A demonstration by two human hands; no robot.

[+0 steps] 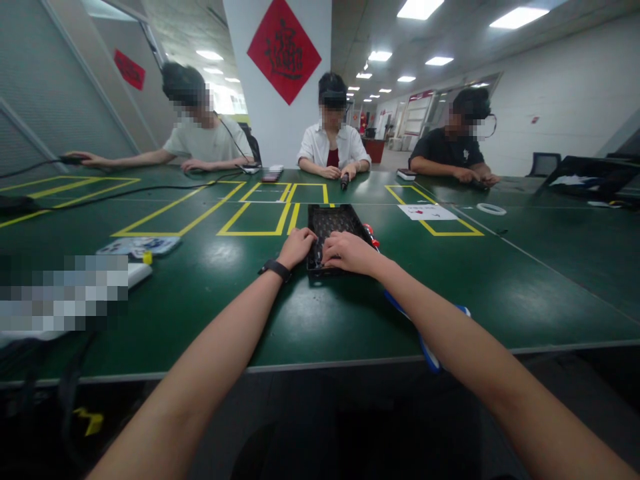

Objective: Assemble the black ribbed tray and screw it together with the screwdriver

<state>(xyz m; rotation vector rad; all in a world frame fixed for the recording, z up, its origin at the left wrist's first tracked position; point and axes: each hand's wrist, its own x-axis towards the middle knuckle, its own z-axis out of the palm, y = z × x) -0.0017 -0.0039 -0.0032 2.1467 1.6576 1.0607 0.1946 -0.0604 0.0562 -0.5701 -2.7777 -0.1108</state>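
A shallow black tray with a patterned floor lies on the green table in front of me. My left hand is closed over the tray's left wall, thumb and fingers at the rim. My right hand reaches over the near right part of the tray, its fingers curled down and together. Whatever is between those fingertips is hidden. Small shiny bits show inside near the left wall. A red piece sits against the tray's right side. Blue-and-white handles stick out from beneath my right forearm.
Yellow tape outlines mark the green table. Right of the tray are a printed sheet and a tape roll. A patterned flat item and a blurred white object lie left. Three people sit opposite, one holding a dark tool.
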